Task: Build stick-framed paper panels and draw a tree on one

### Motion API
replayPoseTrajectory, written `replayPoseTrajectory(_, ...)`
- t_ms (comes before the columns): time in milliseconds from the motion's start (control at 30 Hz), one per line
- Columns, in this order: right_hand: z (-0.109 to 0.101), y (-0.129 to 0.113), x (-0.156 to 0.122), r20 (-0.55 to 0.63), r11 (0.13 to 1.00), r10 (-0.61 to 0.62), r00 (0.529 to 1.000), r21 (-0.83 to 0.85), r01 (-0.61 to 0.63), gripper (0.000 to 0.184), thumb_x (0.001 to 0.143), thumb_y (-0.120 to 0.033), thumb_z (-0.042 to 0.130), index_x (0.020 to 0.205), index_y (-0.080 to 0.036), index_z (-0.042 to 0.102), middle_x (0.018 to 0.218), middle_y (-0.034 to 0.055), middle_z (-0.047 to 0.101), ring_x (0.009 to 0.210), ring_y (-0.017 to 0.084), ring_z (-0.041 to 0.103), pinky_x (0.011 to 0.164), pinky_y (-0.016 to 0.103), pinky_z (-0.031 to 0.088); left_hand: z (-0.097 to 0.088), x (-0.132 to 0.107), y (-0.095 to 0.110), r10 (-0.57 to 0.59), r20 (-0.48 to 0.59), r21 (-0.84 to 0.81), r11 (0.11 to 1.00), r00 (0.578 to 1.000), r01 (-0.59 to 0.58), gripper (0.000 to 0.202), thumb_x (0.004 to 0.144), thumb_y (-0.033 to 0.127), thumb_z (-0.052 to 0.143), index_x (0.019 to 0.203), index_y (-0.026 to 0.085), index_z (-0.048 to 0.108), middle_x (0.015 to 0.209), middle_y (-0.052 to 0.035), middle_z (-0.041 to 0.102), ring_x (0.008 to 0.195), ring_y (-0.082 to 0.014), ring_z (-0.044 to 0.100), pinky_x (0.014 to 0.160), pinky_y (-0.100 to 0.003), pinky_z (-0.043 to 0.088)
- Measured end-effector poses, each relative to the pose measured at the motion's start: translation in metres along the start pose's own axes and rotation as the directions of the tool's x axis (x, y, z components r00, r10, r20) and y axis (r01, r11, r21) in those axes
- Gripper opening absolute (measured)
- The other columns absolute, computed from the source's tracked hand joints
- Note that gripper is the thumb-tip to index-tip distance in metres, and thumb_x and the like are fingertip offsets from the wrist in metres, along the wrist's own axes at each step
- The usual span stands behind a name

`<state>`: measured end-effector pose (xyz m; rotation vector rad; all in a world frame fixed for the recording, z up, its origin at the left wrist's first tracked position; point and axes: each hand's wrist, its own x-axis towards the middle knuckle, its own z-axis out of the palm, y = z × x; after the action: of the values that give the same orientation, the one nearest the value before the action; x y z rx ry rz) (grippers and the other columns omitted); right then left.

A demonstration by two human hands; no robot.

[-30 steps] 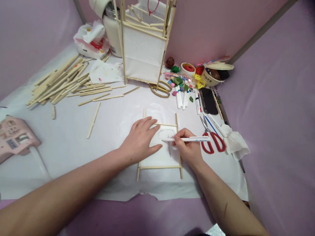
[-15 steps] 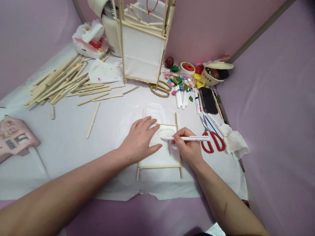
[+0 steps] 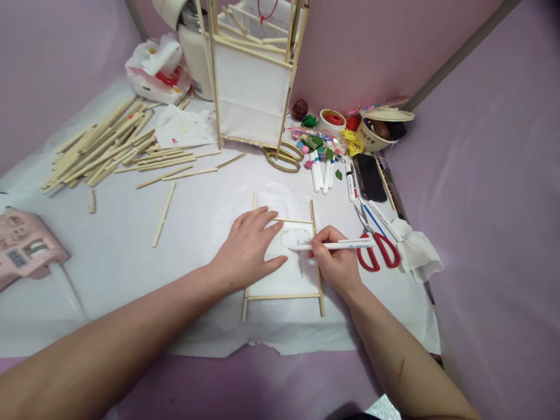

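A white panel (image 3: 280,280) in a frame of thin wooden sticks (image 3: 284,297) lies flat on the covered table. My left hand (image 3: 247,251) rests open across the panel's left side, fingers spread. Between the fingers of my right hand (image 3: 335,262) is a white pen (image 3: 330,245), its tip on the panel near my left hand. A dark drawn outline (image 3: 294,230) shows there, bumpy and rounded on top with darker strokes running down below it. Part of the panel is hidden under both hands.
Red-handled scissors (image 3: 376,248) lie right of my right hand, near a phone (image 3: 371,178) and white markers (image 3: 321,172). A tall stick-framed lantern (image 3: 251,87) stands behind, gold-handled scissors (image 3: 286,157) at its foot. Wooden sticks (image 3: 105,146) pile up left; a pink glue gun (image 3: 30,245) sits nearer.
The pen tip has shifted slightly right and down, and the outline's lower left edge reaches a bit further. My left hand stays put on the panel.
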<state>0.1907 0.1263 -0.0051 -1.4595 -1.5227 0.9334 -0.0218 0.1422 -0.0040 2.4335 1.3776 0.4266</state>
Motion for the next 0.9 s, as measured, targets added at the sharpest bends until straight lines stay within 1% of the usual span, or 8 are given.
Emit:
replayPoseTrajectory(233, -0.0021, -0.0035, 0.0020, -0.038, 1.000, 0.004, 0.999, -0.012, -0.005, 0.013, 0.079, -0.020, 0.058, 0.067, -0.022, 0.055, 0.058, -0.0042, 0.059, 0.055, 0.013, 0.052, 0.055, 0.026, 0.042, -0.0006, -0.0003, 0.0001, -0.004, 0.004, -0.004, 1.000, 1.000, 0.004, 0.056, 0.085, 0.042, 0.068, 0.133, 0.015, 0.058, 0.149, -0.0164, 0.049, 0.145, -0.0350, 0.034, 0.118, -0.054, 0.030)
replayPoseTrajectory(567, -0.0021, -0.0032, 0.0017, -0.050, 1.000, -0.003, 0.999, -0.009, 0.002, 0.013, 0.080, -0.021, 0.058, 0.067, -0.022, 0.057, 0.059, -0.0036, 0.062, 0.056, 0.013, 0.055, 0.055, 0.026, 0.043, -0.0012, -0.0001, 0.0003, -0.004, 0.001, -0.025, 1.000, 1.000, 0.004, 0.056, 0.085, 0.042, 0.069, 0.133, 0.016, 0.058, 0.149, -0.0161, 0.049, 0.145, -0.0359, 0.034, 0.118, -0.055, 0.030)
replayPoseTrajectory(900, -0.0029, -0.0027, 0.0027, -0.047, 1.000, 0.009, 0.999, -0.014, -0.010, 0.012, 0.077, -0.020, 0.057, 0.066, -0.022, 0.054, 0.056, -0.0043, 0.057, 0.055, 0.013, 0.051, 0.054, 0.026, 0.040, 0.0004, -0.0002, -0.0010, 0.003, -0.001, 0.004, 1.000, 1.000, -0.003, 0.056, 0.085, 0.043, 0.067, 0.133, 0.017, 0.058, 0.149, -0.0159, 0.049, 0.146, -0.0349, 0.034, 0.118, -0.054, 0.030)
